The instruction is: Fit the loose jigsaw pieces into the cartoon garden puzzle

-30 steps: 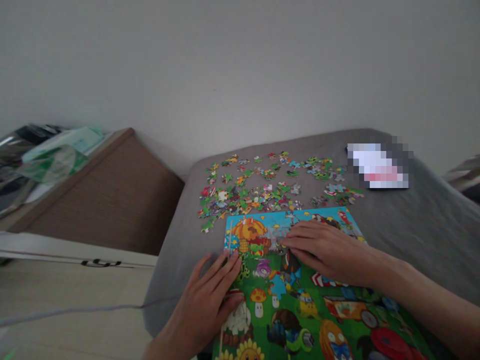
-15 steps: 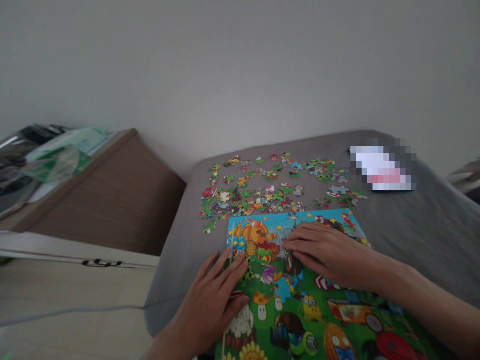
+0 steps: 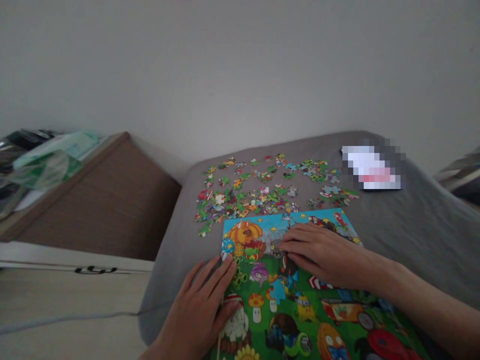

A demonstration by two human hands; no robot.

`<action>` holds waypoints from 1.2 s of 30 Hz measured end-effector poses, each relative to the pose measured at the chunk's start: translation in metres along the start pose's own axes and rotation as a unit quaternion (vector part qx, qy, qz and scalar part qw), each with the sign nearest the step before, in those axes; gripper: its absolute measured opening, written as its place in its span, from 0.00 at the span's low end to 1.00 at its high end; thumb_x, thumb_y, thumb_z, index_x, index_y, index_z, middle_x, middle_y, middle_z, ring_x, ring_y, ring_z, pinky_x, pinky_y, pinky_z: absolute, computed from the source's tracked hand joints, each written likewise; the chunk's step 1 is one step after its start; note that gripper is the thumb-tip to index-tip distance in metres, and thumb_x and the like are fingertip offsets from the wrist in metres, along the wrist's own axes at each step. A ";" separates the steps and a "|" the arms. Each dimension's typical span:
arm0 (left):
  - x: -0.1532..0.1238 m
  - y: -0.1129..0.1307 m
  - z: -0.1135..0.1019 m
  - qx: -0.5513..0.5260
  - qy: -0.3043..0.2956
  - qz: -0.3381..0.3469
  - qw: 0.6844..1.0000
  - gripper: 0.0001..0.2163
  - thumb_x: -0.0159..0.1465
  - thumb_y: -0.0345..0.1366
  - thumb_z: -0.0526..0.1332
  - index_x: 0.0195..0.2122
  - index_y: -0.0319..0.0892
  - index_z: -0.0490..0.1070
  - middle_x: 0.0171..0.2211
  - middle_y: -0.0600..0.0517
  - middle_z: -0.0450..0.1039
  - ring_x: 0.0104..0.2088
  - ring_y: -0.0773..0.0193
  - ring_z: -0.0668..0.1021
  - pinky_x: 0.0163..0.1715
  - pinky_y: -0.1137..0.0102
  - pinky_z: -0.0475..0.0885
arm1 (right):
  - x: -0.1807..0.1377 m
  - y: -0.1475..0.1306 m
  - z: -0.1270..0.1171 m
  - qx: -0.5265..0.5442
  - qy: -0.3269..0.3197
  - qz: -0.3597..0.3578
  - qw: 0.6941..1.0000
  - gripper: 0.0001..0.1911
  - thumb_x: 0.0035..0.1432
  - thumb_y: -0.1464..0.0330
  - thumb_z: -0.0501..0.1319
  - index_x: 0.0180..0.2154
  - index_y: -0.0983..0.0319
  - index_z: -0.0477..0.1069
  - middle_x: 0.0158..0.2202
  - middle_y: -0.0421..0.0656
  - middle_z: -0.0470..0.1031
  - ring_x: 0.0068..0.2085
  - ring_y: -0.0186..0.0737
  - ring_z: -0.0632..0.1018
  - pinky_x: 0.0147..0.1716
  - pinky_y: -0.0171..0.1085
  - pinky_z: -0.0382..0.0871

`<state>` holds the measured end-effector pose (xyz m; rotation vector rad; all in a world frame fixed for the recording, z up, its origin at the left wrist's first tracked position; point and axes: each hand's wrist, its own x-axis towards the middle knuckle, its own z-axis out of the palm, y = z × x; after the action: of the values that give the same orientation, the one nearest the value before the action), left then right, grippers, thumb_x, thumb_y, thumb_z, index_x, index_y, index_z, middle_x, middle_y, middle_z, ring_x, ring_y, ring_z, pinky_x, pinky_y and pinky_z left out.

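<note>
A colourful cartoon jigsaw puzzle [image 3: 262, 290], largely filled in, lies flat in front of me with a blue sky strip along its far edge. My left hand [image 3: 204, 300] rests over its left edge, fingers stretched out and slightly apart. My right hand [image 3: 317, 252] lies across the upper middle, its fingers pressed together and bent down. A greyish jigsaw piece [image 3: 276, 248] shows at its fingertips; the palm hides part of the picture. A bright blue patch [image 3: 278, 291] stands out in the green area below.
Many loose jigsaw pieces [image 3: 243, 200] are spread on the grey cloth [image 3: 378, 230] beyond the puzzle. A phone-like device [image 3: 371, 167] with a blurred screen lies at the far right. On the left, a brown wooden cabinet [image 3: 112, 200] carries plastic bags [image 3: 48, 160].
The whole view has shifted, so the scene sits slightly farther left. The right hand's fingertips have moved slightly and more of the greyish piece shows. The left hand stays on the puzzle's left edge.
</note>
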<state>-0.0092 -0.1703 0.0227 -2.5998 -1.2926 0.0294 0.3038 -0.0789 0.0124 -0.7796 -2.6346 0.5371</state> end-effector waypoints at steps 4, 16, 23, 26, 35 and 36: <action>0.001 0.004 0.003 -0.008 0.004 -0.021 1.000 0.25 0.70 0.50 0.56 0.63 0.43 0.64 0.61 0.53 0.70 0.57 0.53 0.72 0.54 0.57 0.68 | 0.000 -0.001 0.000 0.000 -0.001 0.002 1.000 0.15 0.68 0.71 0.54 0.51 0.60 0.74 0.46 0.45 0.77 0.49 0.43 0.75 0.52 0.46 0.68; 0.102 -0.051 -0.001 -0.156 -0.001 -0.084 0.984 0.18 0.74 0.46 0.48 0.56 0.46 0.70 0.59 0.49 0.69 0.62 0.55 0.68 0.63 0.54 0.62 | 0.000 -0.008 -0.002 0.014 0.001 -0.030 0.999 0.14 0.69 0.70 0.54 0.50 0.60 0.75 0.46 0.46 0.77 0.49 0.42 0.74 0.52 0.45 0.67; 0.129 -0.052 0.023 -0.192 -0.065 -0.003 0.979 0.39 0.63 0.65 0.51 0.71 0.52 0.48 0.73 0.47 0.42 0.71 0.44 0.45 0.67 0.42 0.43 | -0.001 -0.036 -0.008 0.055 -0.080 -0.074 0.992 0.12 0.66 0.69 0.56 0.48 0.61 0.74 0.46 0.44 0.77 0.50 0.43 0.72 0.56 0.45 0.63; 0.116 -0.050 0.027 -0.217 -0.091 0.039 0.971 0.42 0.60 0.68 0.52 0.71 0.55 0.45 0.73 0.48 0.41 0.71 0.44 0.44 0.67 0.43 0.41 | -0.002 -0.042 -0.006 0.052 -0.108 -0.071 0.990 0.12 0.66 0.68 0.56 0.47 0.61 0.74 0.46 0.44 0.77 0.51 0.43 0.72 0.55 0.45 0.64; 0.112 -0.059 0.025 -0.237 -0.103 0.040 0.965 0.45 0.57 0.69 0.55 0.70 0.54 0.49 0.73 0.47 0.40 0.71 0.41 0.45 0.66 0.43 0.42 | -0.003 -0.063 0.002 0.050 -0.161 -0.073 0.983 0.18 0.64 0.66 0.60 0.55 0.56 0.70 0.57 0.43 0.71 0.57 0.48 0.68 0.57 0.48 0.63; 0.112 -0.058 0.026 -0.241 -0.102 0.039 0.964 0.45 0.57 0.69 0.55 0.70 0.54 0.49 0.73 0.47 0.40 0.71 0.41 0.45 0.66 0.43 0.42 | -0.003 -0.064 0.003 0.047 -0.167 -0.063 0.983 0.18 0.63 0.66 0.60 0.56 0.54 0.69 0.57 0.42 0.70 0.57 0.49 0.68 0.56 0.49 0.63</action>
<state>0.0102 -0.0430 0.0203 -3.1301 -1.4095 -0.0044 0.2767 -0.1315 0.0381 -0.5267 -2.9099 0.8120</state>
